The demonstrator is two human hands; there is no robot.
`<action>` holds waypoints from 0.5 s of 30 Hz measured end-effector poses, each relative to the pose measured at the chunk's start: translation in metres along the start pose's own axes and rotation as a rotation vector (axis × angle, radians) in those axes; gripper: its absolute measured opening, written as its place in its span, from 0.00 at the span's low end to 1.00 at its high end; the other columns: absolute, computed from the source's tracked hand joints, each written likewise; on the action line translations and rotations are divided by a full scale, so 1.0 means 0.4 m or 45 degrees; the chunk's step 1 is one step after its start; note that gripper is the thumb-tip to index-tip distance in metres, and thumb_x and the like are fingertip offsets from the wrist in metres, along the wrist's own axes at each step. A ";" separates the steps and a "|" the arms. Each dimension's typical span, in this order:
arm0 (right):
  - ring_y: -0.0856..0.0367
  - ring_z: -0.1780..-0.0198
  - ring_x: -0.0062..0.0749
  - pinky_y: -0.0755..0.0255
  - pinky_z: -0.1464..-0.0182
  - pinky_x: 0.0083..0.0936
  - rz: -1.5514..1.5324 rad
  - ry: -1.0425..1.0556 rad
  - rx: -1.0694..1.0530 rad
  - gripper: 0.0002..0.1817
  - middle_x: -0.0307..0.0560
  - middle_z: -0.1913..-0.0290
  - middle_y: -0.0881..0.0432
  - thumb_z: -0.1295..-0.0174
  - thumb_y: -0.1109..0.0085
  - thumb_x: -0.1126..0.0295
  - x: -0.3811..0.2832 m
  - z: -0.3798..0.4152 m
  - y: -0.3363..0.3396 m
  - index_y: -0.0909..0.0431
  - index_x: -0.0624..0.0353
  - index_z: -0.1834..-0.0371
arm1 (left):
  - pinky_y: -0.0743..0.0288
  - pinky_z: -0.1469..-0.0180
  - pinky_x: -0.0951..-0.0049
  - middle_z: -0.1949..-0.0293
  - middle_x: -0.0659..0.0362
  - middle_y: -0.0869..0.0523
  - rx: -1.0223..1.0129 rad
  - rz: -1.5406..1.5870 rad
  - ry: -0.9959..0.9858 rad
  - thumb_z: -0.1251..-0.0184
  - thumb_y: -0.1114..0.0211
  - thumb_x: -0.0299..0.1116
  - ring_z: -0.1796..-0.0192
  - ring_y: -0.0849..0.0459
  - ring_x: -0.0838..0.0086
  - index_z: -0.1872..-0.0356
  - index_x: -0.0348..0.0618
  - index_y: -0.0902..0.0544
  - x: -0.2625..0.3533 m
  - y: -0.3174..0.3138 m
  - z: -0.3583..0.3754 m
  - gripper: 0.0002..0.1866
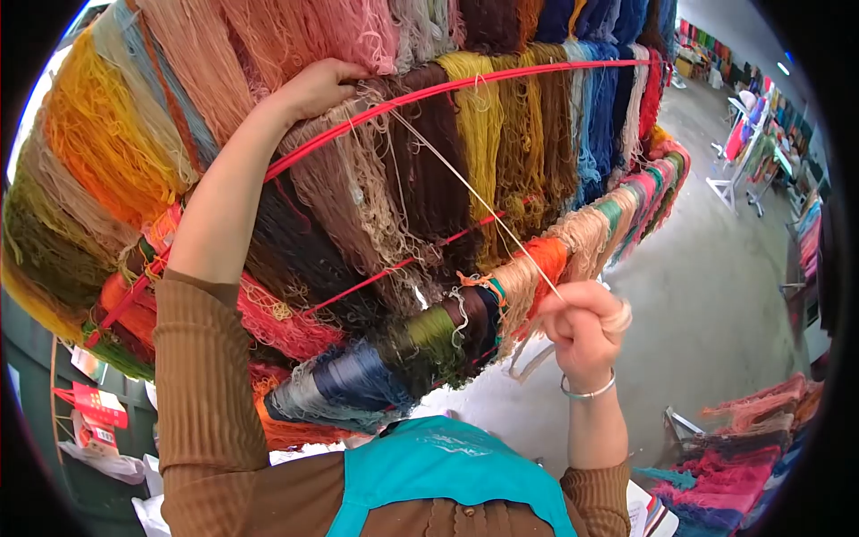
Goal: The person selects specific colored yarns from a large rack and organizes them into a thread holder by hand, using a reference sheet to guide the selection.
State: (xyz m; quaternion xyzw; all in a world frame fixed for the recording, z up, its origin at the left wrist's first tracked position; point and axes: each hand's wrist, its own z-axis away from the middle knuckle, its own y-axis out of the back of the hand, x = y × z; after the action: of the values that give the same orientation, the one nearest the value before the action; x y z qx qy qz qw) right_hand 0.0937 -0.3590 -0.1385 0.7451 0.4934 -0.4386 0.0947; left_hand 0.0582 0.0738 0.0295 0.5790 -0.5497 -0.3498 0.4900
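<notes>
Hanks of yarn in many colours hang in rows from a rack with red rods. At the upper left, my left hand point(324, 87) rests on greyish-beige yarn point(344, 161) beside the upper red rod point(447, 85), its fingers partly sunk in the strands. My right hand point(586, 327), a bangle at its wrist, is closed round a light strand point(474, 192). This strand stretches taut from near my left hand down to my right fingers, passing in front of brown and yellow hanks point(479, 134). Loops of it appear wound round the right fingers.
A lower bar carries rolled hanks, including blue ones point(358, 380) and an orange one point(546, 259). More yarn point(725, 474) lies at the lower right. White stands point(729, 183) with coloured yarn line the right side. Bags and a red packet point(98, 407) are at the lower left.
</notes>
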 end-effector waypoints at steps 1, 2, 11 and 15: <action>0.41 0.85 0.14 0.49 0.83 0.17 -0.022 -0.019 0.052 0.13 0.36 0.82 0.29 0.39 0.57 0.84 -0.009 0.005 -0.006 0.19 0.69 0.66 | 0.25 0.41 0.69 0.48 0.47 0.13 -0.016 0.004 -0.017 0.36 0.38 0.26 0.46 0.15 0.62 0.41 0.36 0.20 -0.002 0.001 -0.002 0.21; 0.41 0.85 0.14 0.49 0.83 0.17 -0.021 -0.020 0.051 0.13 0.36 0.82 0.29 0.39 0.57 0.84 -0.009 0.012 -0.005 0.19 0.69 0.66 | 0.25 0.41 0.69 0.48 0.47 0.13 -0.015 0.005 -0.016 0.36 0.38 0.26 0.46 0.15 0.62 0.41 0.36 0.20 -0.004 -0.001 -0.001 0.21; 0.53 0.88 0.16 0.61 0.87 0.20 -0.718 0.309 0.230 0.16 0.32 0.87 0.48 0.23 0.59 0.70 -0.165 0.102 0.205 0.37 0.57 0.73 | 0.24 0.45 0.67 0.52 0.45 0.12 -0.010 -0.033 -0.029 0.39 0.41 0.24 0.50 0.13 0.61 0.43 0.36 0.19 0.007 0.004 -0.001 0.21; 0.54 0.87 0.15 0.59 0.85 0.19 -0.882 0.269 0.419 0.14 0.32 0.85 0.50 0.22 0.60 0.68 -0.253 0.206 0.408 0.34 0.56 0.69 | 0.23 0.48 0.67 0.56 0.44 0.12 -0.018 0.020 -0.084 0.40 0.43 0.23 0.54 0.13 0.62 0.46 0.36 0.18 -0.008 -0.005 -0.008 0.20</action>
State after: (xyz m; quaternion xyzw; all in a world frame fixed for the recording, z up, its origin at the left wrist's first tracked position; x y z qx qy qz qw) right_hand 0.1683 -0.5532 -0.1598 0.5808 0.6456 -0.4388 -0.2309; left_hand 0.0613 0.0773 0.0279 0.5594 -0.5677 -0.3687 0.4785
